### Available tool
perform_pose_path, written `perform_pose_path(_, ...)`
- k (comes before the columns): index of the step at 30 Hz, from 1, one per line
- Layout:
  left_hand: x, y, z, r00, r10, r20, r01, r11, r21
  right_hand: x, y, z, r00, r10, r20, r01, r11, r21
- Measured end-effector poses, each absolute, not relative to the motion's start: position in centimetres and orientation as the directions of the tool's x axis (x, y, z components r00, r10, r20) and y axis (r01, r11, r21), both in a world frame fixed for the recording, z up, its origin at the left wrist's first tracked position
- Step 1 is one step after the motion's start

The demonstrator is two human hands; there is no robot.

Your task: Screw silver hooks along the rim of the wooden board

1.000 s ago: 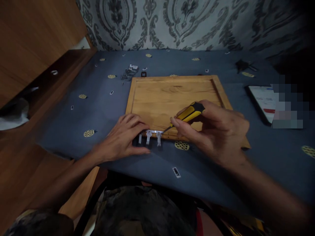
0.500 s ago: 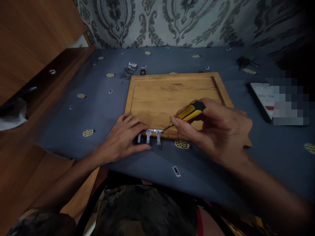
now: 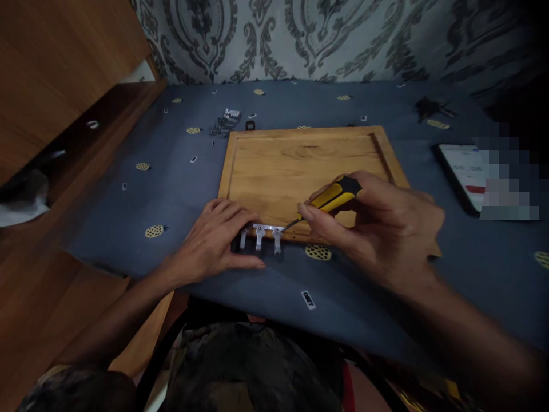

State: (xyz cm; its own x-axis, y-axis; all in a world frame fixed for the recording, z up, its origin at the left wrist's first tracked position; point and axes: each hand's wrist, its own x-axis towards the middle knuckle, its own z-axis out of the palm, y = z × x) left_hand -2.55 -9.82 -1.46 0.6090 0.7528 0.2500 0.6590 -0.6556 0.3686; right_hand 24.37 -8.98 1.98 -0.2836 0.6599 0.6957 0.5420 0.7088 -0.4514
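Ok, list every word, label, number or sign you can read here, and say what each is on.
"OBEY", as it seems to read: the white-edged label printed on the blue cloth, near its front edge.
Too small to read: the other little labels on the cloth.
Too blurred to read: the phone screen.
None legible: the screwdriver and wooden board.

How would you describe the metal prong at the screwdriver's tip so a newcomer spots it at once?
On the blue cloth lies a wooden board. Along its near edge, three silvery prongs show, sticking out toward the person. You want the rightmost prong: nearest the tip of the screwdriver, farthest from the left hand.
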Motion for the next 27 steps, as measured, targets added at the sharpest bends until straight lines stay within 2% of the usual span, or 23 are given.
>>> perform_pose_path(5,-4.5,-10.1,-0.2,0.538,0.784,0.309,0.656,-0.620,0.431,24.7,-8.9,1.7,-0.294,0.637,0.713,0.539,0.726,-0.426)
perform_pose_path(9,-6.1,-10.4,-0.5,0.456,0.809,0.370,0.655,-0.587,0.476,24.8,-8.9,1.6,-0.277,0.666,0.693,0.537,0.705,-0.463)
perform_pose_path(19,-8.3,-10.1,-1.2,0.304,0.887,0.348,0.718,-0.454,0.528,24.7,-8.8,1.8,-0.288,0.635,0.716,0.519,0.732,-0.440)
perform_pose_path(23,-8.0,-10.3,-1.5,0.388,0.845,0.367,0.662,-0.533,0.528,24.7,-8.9,1.6,-0.286,0.674,0.681,0.546,0.698,-0.462)
perform_pose_path(27,-6.6,-10.7,-2.3,0.488,0.767,0.417,0.603,-0.641,0.474,24.8,-8.8,1.7,-0.293,0.643,0.708,0.522,0.727,-0.445)
